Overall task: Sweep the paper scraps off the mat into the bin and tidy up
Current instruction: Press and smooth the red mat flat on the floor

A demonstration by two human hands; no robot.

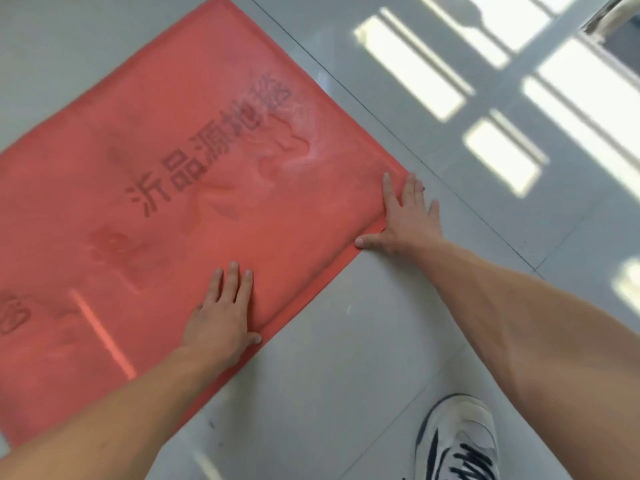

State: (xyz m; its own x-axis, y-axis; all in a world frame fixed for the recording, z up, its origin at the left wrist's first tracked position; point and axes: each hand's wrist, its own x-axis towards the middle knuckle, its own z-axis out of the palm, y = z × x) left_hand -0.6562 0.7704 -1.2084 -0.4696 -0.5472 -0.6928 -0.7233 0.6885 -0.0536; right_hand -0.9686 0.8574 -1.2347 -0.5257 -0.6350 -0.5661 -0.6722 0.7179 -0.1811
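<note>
No scraps are showing on the red mat (pixel 194 188); the left hand (pixel 221 313) and right hand (pixel 405 216) are pressing flat, fingers spread, at its near corner, likely just straightening it

Both hands flat, left hand (pixel 221 315), right hand (pixel 408 220), red mat (pixel 173 150)

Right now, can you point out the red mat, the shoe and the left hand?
Red mat (pixel 114 161), head view, on its bare middle.
Shoe (pixel 457 441), head view, on the laces.
Left hand (pixel 221 315), head view, on its back.
</note>
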